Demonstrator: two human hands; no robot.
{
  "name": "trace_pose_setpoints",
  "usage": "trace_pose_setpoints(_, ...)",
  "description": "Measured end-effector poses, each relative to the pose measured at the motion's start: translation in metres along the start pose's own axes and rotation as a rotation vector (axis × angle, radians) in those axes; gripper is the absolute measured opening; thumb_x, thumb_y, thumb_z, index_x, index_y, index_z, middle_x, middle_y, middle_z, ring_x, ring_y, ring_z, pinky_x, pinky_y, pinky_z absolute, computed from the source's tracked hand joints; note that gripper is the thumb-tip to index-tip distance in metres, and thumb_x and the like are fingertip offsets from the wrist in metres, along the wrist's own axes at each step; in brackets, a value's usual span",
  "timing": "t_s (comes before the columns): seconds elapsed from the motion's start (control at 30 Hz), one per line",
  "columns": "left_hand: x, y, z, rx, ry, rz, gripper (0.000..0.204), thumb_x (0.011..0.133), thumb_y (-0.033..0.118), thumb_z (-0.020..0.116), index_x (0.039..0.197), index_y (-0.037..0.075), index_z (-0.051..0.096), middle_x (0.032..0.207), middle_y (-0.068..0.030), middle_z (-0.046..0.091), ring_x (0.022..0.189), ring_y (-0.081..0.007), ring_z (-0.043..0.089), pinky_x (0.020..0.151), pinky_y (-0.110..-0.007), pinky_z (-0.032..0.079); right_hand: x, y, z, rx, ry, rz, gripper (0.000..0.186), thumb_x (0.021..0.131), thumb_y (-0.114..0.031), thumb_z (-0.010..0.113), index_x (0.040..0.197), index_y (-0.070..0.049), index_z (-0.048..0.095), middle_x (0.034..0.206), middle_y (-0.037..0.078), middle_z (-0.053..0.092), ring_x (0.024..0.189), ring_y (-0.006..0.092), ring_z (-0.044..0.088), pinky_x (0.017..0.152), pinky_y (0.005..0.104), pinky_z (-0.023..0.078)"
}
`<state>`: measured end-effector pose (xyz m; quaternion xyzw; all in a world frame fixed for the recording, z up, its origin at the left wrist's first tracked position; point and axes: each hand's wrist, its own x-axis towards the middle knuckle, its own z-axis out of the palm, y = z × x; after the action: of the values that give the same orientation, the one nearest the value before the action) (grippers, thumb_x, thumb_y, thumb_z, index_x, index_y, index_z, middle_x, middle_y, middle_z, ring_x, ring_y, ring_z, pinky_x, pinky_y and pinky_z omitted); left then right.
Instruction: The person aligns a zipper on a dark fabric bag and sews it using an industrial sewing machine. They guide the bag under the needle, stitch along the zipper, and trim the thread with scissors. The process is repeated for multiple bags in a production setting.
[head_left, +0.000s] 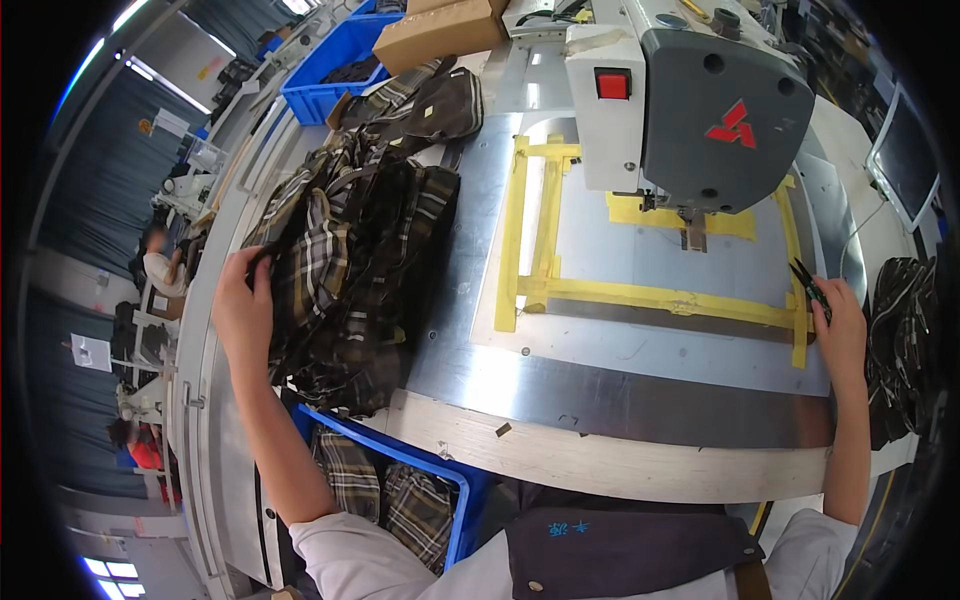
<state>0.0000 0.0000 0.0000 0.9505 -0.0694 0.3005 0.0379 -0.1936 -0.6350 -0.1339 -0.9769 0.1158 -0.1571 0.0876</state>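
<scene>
My left hand [243, 305] grips the left edge of a heap of dark plaid fabric pieces [352, 262] lying on the left part of the metal work plate [520, 370]. My right hand [838, 330] rests at the plate's right edge and holds small dark snips [808, 285], their tips pointing up. Between the hands lies a flat template outlined with yellow tape [640, 297], under the head of a grey and white sewing machine [690, 95].
A blue bin [455, 490] with plaid pieces sits below the table's front edge. More plaid fabric [905, 345] is piled at the right. A blue crate [335, 60] and a cardboard box [440, 30] stand at the back. Other people work at stations far left.
</scene>
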Motion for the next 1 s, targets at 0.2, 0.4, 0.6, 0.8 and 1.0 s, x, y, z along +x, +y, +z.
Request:
trace_pose_setpoints(0.2,-0.002,0.013,-0.043,-0.461,0.45,-0.031,0.024,0.1,0.02,0.058,0.108,-0.003,0.063,0.091,-0.0046,0.065,0.082,-0.0086,0.058,0.075,-0.022,0.045,-0.002,-0.025,-0.003,0.097,0.042,-0.14,0.032,0.08,-0.001,0.065,0.112,-0.004,0.062,0.107,0.014,0.06,0.101,0.035,0.058,0.086,0.0401,0.048)
trace_pose_setpoints(0.4,-0.037,0.083,-0.074,-1.106,0.364,-0.185,0.028,0.099,0.016,0.058,0.12,-0.002,0.06,0.11,-0.0077,0.065,0.099,-0.0131,0.061,0.089,-0.027,0.049,-0.007,-0.104,-0.014,0.487,-0.257,-0.287,0.041,0.077,-0.009,0.072,0.117,-0.005,0.063,0.114,0.015,0.061,0.109,0.033,0.058,0.094,0.0384,0.047)
trace_pose_setpoints(0.6,-0.092,0.193,-0.026,-1.587,-0.288,-0.156,0.019,0.099,0.006,0.05,0.117,0.0,0.05,0.108,-0.0059,0.059,0.098,-0.008,0.054,0.09,-0.025,0.044,-0.033,-0.159,-0.006,0.997,-0.889,-0.307,0.045,0.091,-0.028,0.068,0.128,-0.003,0.058,0.121,0.011,0.063,0.116,0.0225,0.057,0.102,0.0372,0.043)
trace_pose_setpoints(0.8,-0.142,0.22,0.02,-1.544,-0.809,-0.219,0.024,0.094,0.003,0.058,0.117,0.004,0.05,0.095,0.0001,0.056,0.089,-0.0057,0.051,0.086,-0.025,0.043,-0.011,-0.162,0.004,1.762,-0.397,0.543,0.025,0.099,-0.013,0.044,0.12,-0.005,0.055,0.109,0.006,0.065,0.1,0.0159,0.063,0.09,0.0305,0.049)
trace_pose_setpoints(1.0,-0.126,0.23,0.047,-1.411,-0.669,0.014,0.025,0.088,0.003,0.067,0.11,0.005,0.057,0.093,-0.0027,0.055,0.087,-0.0111,0.054,0.084,-0.03,0.045,0.001,-0.126,0.011,1.484,-0.535,0.521,0.029,0.099,-0.017,0.047,0.123,-0.002,0.053,0.11,0.003,0.062,0.1,0.0098,0.058,0.089,0.0258,0.046)
